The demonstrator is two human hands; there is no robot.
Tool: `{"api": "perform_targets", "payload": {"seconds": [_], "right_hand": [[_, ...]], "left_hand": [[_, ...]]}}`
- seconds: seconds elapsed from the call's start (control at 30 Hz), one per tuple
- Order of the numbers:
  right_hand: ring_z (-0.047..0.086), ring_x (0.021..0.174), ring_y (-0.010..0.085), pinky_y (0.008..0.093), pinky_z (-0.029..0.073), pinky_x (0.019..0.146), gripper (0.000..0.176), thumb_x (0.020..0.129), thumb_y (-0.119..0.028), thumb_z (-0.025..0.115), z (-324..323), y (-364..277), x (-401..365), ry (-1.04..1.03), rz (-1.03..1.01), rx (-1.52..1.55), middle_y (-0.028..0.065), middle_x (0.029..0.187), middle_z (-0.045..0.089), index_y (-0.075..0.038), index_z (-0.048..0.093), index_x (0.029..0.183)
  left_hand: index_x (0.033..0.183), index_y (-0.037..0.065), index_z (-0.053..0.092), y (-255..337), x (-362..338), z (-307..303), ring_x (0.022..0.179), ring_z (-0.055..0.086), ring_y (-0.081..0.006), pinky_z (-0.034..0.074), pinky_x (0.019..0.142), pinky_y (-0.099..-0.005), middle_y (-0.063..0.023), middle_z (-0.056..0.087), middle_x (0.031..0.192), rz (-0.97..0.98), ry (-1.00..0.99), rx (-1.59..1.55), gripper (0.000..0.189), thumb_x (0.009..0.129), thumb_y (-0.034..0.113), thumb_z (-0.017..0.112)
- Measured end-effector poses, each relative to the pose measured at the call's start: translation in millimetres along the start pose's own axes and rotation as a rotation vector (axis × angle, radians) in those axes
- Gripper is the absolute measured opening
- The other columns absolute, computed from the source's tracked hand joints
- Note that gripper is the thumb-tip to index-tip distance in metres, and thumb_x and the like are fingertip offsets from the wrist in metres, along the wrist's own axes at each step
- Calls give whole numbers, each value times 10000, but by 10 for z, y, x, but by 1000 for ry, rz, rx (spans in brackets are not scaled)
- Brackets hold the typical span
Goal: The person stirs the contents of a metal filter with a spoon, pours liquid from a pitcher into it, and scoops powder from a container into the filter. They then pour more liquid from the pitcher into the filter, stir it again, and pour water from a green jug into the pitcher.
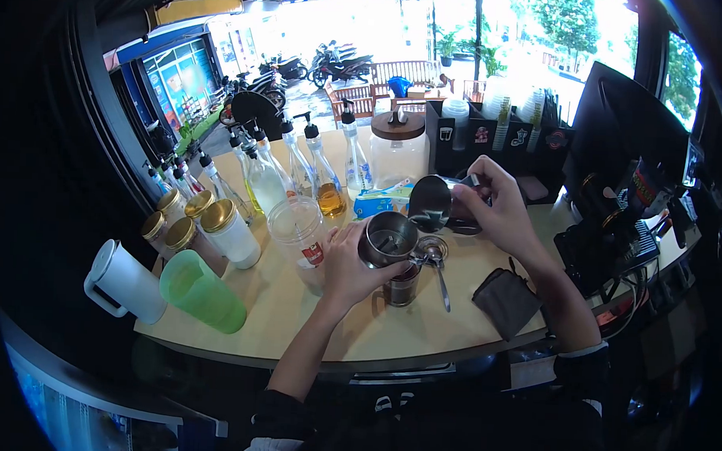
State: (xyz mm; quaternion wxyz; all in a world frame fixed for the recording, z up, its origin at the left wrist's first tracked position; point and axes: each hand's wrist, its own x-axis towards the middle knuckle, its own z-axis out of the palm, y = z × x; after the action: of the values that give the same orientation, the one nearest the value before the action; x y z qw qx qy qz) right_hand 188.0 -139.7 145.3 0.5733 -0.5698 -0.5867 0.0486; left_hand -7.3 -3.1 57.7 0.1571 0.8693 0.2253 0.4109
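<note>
My left hand (349, 261) is wrapped round a metal cup (388, 241), its mouth tilted toward me. My right hand (493, 200) grips the handle of a dark, shiny pitcher (430, 204), tipped so that its round mouth comes close to the cup's rim. Below the cup, a small jigger-like metal vessel (401, 289) stands on the counter, partly covered by my left hand. A small round metal dish (432, 249) and a spoon (444, 292) lie to its right. Left of my hand stands a clear plastic cup (296, 227) with a red label.
Pump bottles (327, 184) line the counter's back left, with gold-lidded jars (232, 235) before them. A green pitcher (203, 293) and a white jug (124, 279) stand at the left edge. A dark cloth (508, 302) lies right; a lidded glass jar (397, 151) and cup organizer (495, 139) stand behind.
</note>
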Motion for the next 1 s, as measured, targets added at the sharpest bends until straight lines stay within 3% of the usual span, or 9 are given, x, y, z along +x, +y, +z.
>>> {"api": "perform_targets", "payload": {"seconds": [0.13, 0.2, 0.33, 0.43, 0.57, 0.8, 1.0], "right_hand": [[427, 628, -5, 167, 401, 533, 184, 908, -91, 632, -101, 310, -39, 54, 30, 59, -39, 721, 477, -30, 473, 841], [428, 631, -3, 167, 362, 534, 188, 907, -92, 630, -126, 399, -101, 134, 126, 244, -48, 700, 489, -59, 471, 813], [436, 621, 4, 188, 367, 544, 199, 906, -98, 630, -175, 623, -282, 240, 190, 349, -42, 705, 520, -83, 468, 791], [441, 653, 32, 199, 361, 611, 185, 920, -97, 591, -239, 1053, -463, 312, 399, 531, -47, 690, 459, -110, 461, 789], [463, 602, 54, 217, 389, 575, 207, 905, -94, 597, -214, 1373, -716, 407, 408, 484, -32, 671, 471, -103, 448, 762], [456, 607, 57, 229, 348, 571, 197, 914, -99, 587, -165, 1963, -980, 467, 447, 546, -38, 662, 476, -107, 452, 770], [497, 600, 98, 258, 391, 567, 192, 954, -105, 511, -51, 2293, -1103, 495, 476, 543, -10, 676, 501, -105, 450, 772]], "left_hand": [[1166, 6, 596, 27, 24, -19, 1025, 624, -279, 374, 1008, -440, -130, 677, 1052, -31, -23, -40, 798, 558, 443, 870], [1172, 4, 596, 49, 40, -33, 1019, 628, -280, 400, 990, -430, -132, 677, 1050, -43, -36, -72, 790, 561, 421, 874], [1168, -4, 598, -11, 29, -6, 1018, 642, -265, 463, 941, -391, -142, 677, 1060, -42, -74, -164, 753, 578, 369, 880], [1165, -11, 599, -65, 3, 38, 1033, 646, -249, 470, 938, -374, -139, 679, 1066, -80, -97, -222, 736, 591, 355, 878], [1143, 25, 617, -104, -37, 96, 949, 660, -287, 479, 905, -414, -119, 688, 1002, -80, -80, -277, 734, 564, 401, 867], [1157, 23, 610, -68, -76, 156, 967, 657, -286, 470, 919, -413, -136, 686, 1011, -95, -93, -302, 747, 565, 395, 870], [1194, 6, 580, -139, -117, 216, 1035, 625, -299, 455, 946, -420, -152, 660, 1067, -90, -108, -291, 791, 567, 392, 869]]}}
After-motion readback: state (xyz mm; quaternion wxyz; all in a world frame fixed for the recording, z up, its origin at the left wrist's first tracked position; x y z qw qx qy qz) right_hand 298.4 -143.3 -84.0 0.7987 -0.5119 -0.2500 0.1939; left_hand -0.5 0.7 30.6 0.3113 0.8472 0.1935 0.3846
